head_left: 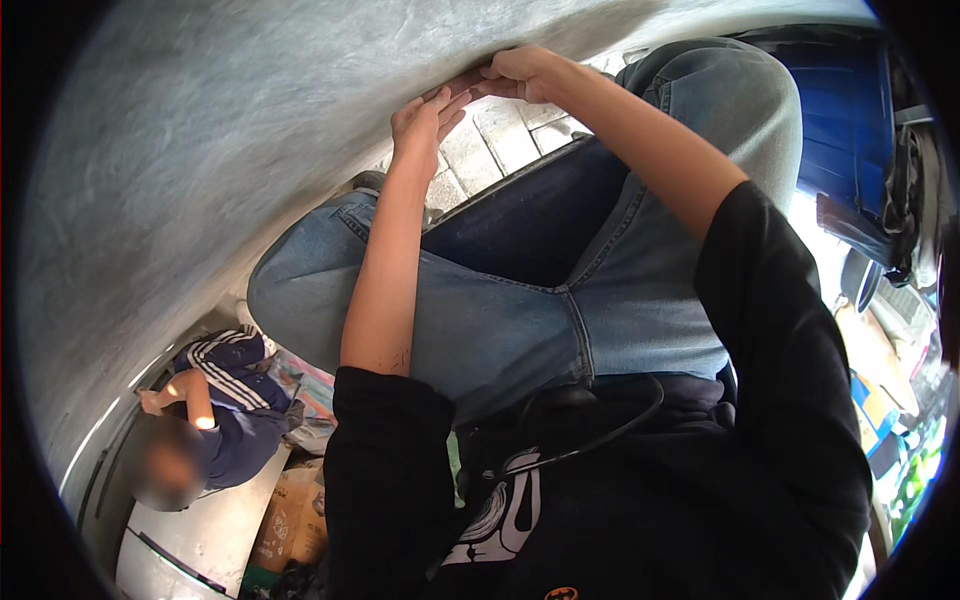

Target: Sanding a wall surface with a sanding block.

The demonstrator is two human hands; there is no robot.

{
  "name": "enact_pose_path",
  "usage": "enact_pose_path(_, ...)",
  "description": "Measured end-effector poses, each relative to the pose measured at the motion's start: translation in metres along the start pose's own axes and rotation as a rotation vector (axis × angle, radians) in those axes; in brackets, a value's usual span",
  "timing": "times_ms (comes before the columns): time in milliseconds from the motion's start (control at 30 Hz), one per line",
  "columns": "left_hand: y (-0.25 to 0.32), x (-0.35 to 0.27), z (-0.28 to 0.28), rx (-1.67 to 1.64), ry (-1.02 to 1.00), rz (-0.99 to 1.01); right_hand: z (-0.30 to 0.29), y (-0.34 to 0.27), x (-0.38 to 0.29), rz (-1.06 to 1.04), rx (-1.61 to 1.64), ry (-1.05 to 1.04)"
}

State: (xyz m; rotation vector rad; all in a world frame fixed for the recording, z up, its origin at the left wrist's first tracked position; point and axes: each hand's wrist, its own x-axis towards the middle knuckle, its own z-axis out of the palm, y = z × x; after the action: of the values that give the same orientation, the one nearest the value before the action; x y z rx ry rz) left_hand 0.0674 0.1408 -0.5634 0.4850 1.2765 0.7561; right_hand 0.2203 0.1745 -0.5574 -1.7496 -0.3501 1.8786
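A large, curved grey panel [225, 112] with a mottled surface rises in front of me. Close to its lower edge, my two hands meet over a thin reddish-brown strip [466, 81], perhaps sandpaper. My right hand [521, 73] pinches the strip's right end between thumb and fingers. At the other end is my left hand [420, 129], its fingers slightly spread and touching the strip. Whether the left fingers grip it is hidden. My knees in blue jeans [480, 322] are spread wide below the hands.
Between my legs is a dark blue plastic surface [525, 217], above pale paving bricks [480, 142]. A blue plastic bin [844, 120] stands at right. Lower left, another person [244, 442] sits by the panel, near a cardboard box [289, 517] and a white appliance-like surface [202, 532].
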Motion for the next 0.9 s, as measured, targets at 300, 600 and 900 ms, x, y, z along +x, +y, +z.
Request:
enact_pose_path(300, 0.011, -0.021, -0.010, 0.092, -0.116, -0.020, -0.014, 0.005, -0.021, -0.049, 0.100, -0.230)
enact_pose_path(600, 0.002, -0.023, -0.014, 0.111, -0.159, -0.131, -0.021, 0.022, -0.022, 0.054, 0.086, -0.292)
enact_pose_path(900, 0.004, -0.013, -0.013, -0.082, -0.230, -0.015, -0.006, 0.017, -0.007, -0.116, 0.153, -0.230)
